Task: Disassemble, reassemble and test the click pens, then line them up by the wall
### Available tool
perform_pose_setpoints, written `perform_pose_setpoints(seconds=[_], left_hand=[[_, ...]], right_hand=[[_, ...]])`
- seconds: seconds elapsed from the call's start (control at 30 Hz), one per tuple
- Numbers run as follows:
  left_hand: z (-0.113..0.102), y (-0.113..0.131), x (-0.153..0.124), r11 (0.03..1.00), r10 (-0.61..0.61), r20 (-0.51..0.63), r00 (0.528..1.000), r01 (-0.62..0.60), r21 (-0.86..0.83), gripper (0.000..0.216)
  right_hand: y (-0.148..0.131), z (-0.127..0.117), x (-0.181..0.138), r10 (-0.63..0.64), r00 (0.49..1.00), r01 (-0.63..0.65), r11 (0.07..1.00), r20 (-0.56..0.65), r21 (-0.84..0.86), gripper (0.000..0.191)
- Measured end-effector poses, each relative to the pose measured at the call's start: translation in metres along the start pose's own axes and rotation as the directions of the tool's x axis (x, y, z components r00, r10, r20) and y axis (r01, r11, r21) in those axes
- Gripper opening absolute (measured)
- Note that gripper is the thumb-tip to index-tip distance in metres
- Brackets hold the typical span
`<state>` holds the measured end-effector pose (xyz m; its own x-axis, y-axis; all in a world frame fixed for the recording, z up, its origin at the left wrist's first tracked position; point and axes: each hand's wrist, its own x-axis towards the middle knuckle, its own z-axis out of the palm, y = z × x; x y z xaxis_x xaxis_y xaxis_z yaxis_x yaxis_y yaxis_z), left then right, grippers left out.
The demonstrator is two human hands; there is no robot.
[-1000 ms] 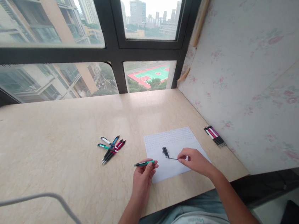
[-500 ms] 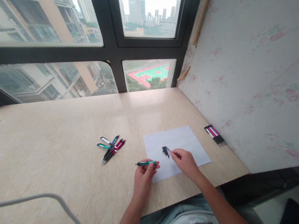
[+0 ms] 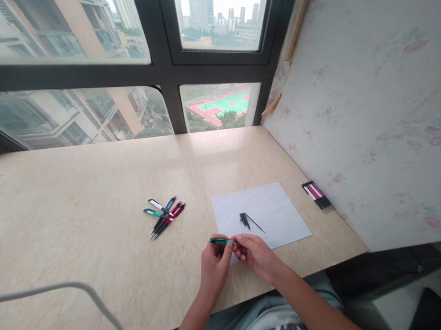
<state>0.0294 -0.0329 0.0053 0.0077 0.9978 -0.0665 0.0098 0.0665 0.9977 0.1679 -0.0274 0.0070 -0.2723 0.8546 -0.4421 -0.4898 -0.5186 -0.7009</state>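
Observation:
My left hand (image 3: 214, 265) is closed around a green and black pen (image 3: 219, 240), which lies almost level, its black clip end to the left. My right hand (image 3: 256, 256) meets it, thumb and fingers pinched at the pen's right end; the fingers hide that end. Just beyond my hands, on a white sheet of paper (image 3: 285, 221) with lines of handwriting, lie small black pen parts (image 3: 244, 221) and a thin dark pen refill (image 3: 255, 223) slanting to the right.
On the left of the paper several pens (image 3: 165, 217) lie in a crossed pile. Another row of pens (image 3: 317, 196) rests side by side along the wall. A grey cable (image 3: 88, 292) curves over the table's (image 3: 91, 210) front left; windows stand behind it.
My right hand has let go of the refill, which now lies on the paper, and moved left to the green pen's end. The left hand has tilted the pen slightly.

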Motion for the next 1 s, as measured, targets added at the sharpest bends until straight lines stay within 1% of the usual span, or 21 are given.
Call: perform_pose_setpoints(seconds=[0.1,0.17,0.23,0.27,0.3,0.33,0.37,0.4,0.47,0.53,0.6,0.67,0.73,0.8,0.87,1.0], left_hand=[[0.001,0.000,0.000,0.999,-0.028,0.013,1.000,0.028,-0.042,0.017],[0.001,0.000,0.001,0.996,-0.040,0.000,0.999,0.040,-0.079,0.018],[0.001,0.001,0.002,0.992,-0.060,-0.029,0.998,0.056,-0.117,0.022],[0.001,0.001,0.003,0.988,-0.075,-0.042,0.996,0.069,-0.135,0.024],[0.000,0.001,0.003,0.985,-0.093,-0.051,0.994,0.085,-0.151,0.025],[0.000,0.002,0.004,0.981,-0.111,-0.054,0.992,0.101,-0.164,0.027],[0.000,0.002,0.004,0.978,-0.126,-0.052,0.991,0.115,-0.173,0.027],[0.000,0.003,0.005,0.976,-0.136,-0.052,0.989,0.125,-0.180,0.028],[-0.001,0.003,0.005,0.973,-0.145,-0.051,0.988,0.133,-0.191,0.029],[0.000,0.003,0.005,0.971,-0.145,-0.046,0.988,0.134,-0.196,0.029],[0.000,0.003,0.005,0.971,-0.147,-0.044,0.988,0.135,-0.198,0.029],[0.000,0.003,0.005,0.971,-0.146,-0.041,0.988,0.135,-0.198,0.029],[0.000,0.003,0.004,0.971,-0.142,-0.040,0.989,0.132,-0.200,0.029],[0.000,0.003,0.004,0.969,-0.144,-0.040,0.989,0.132,-0.207,0.029],[0.000,0.003,0.004,0.967,-0.151,-0.040,0.988,0.139,-0.215,0.029],[0.000,0.003,0.004,0.961,-0.165,-0.034,0.986,0.153,-0.231,0.028]], right_hand=[[0.000,0.000,0.001,-0.017,1.000,0.016,0.998,-0.004,-0.053,0.027],[-0.001,-0.002,0.000,-0.043,0.999,0.042,0.989,-0.006,-0.141,0.028],[-0.007,-0.007,0.000,-0.082,0.997,0.074,0.944,-0.010,-0.321,0.028],[-0.012,-0.011,0.000,-0.119,0.993,0.100,0.887,-0.015,-0.451,0.028],[-0.017,-0.017,0.000,-0.169,0.985,0.125,0.797,-0.020,-0.591,0.028],[-0.023,-0.023,0.000,-0.238,0.971,0.152,0.669,-0.016,-0.728,0.027],[-0.029,-0.029,0.001,-0.326,0.945,0.166,0.516,-0.014,-0.841,0.027],[-0.036,-0.036,0.002,-0.393,0.919,0.154,0.374,-0.006,-0.914,0.026],[-0.047,-0.047,0.006,-0.479,0.878,0.098,0.152,0.013,-0.984,0.023],[-0.055,-0.053,0.012,-0.518,0.855,0.042,-0.001,0.036,-0.999,0.021],[-0.059,-0.055,0.019,-0.528,0.847,0.003,-0.093,0.052,-0.996,0.020],[-0.059,-0.055,0.025,-0.519,0.852,-0.009,-0.131,0.061,-0.991,0.021],[-0.057,-0.055,0.028,-0.498,0.864,0.003,-0.133,0.069,-0.991,0.023],[-0.055,-0.057,0.029,-0.486,0.870,0.020,-0.122,0.078,-0.992,0.030],[-0.053,-0.060,0.027,-0.493,0.866,0.033,-0.111,0.084,-0.993,0.034],[-0.052,-0.071,0.021,-0.529,0.843,0.058,-0.088,0.096,-0.994,0.029]])
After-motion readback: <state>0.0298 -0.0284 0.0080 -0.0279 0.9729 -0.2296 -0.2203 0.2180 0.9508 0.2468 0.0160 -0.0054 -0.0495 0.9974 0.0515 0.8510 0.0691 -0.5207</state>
